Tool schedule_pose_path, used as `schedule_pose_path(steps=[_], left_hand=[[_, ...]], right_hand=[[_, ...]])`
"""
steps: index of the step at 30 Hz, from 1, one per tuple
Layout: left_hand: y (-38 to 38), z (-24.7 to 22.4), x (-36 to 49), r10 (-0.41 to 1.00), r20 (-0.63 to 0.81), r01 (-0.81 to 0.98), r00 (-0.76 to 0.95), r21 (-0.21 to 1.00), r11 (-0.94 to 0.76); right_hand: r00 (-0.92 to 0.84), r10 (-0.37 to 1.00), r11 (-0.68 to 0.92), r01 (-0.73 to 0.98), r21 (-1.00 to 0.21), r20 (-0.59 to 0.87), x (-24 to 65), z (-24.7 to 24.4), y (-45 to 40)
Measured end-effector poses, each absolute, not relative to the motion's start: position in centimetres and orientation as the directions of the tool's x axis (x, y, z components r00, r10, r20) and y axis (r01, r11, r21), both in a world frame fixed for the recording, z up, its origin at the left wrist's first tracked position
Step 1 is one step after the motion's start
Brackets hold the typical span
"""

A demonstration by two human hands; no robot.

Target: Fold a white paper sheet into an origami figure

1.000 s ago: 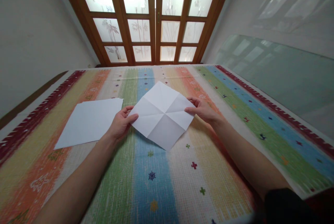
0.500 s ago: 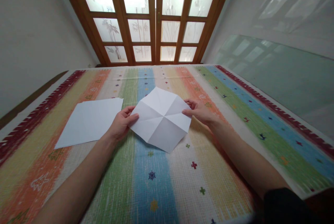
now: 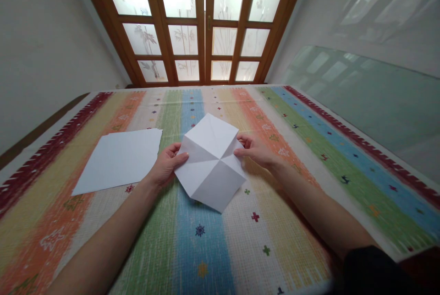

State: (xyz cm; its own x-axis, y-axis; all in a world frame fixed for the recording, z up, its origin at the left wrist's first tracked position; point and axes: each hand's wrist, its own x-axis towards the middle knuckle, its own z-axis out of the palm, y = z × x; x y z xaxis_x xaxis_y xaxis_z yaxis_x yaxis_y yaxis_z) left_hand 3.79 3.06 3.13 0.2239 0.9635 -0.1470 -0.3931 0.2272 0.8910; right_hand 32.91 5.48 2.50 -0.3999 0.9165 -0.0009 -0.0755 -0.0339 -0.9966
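Note:
A creased sheet of white paper is held over the table between my two hands. Its folds meet near the middle, and the left and right corners bend inward along them. My left hand pinches the left corner, thumb on top and fingers underneath. At the right corner, my right hand grips in the same way. The far and near square panels of the sheet stand out from the pinched sides. Fingertips under the paper are partly hidden.
A stack of white paper lies left of my left hand. The striped tablecloth covers the table. Beyond the far edge stand wooden doors with glass panes; a glass panel leans along the right wall.
Both hands have moved closer together, pushing the paper's left and right corners inward. The creases now fold more sharply, and the near corner has come closer to me. The stack has not moved.

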Motion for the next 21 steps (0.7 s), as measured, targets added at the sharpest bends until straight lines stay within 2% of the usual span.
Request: schedule_pose_path(steps=[11, 21], left_hand=[[2.7, 2.6, 5.4, 0.95, -0.134, -0.421, 0.281, 0.872, 0.248], [1.9, 2.6, 5.8, 0.939, -0.133, -0.477, 0.317, 0.833, 0.279]], right_hand=[[-0.427, 0.904, -0.037, -0.137, -0.99, 0.025, 31.4, 2.2, 4.8], [-0.461, 0.883, -0.251, -0.296, -0.922, -0.092, 30.2, 1.3, 4.0]])
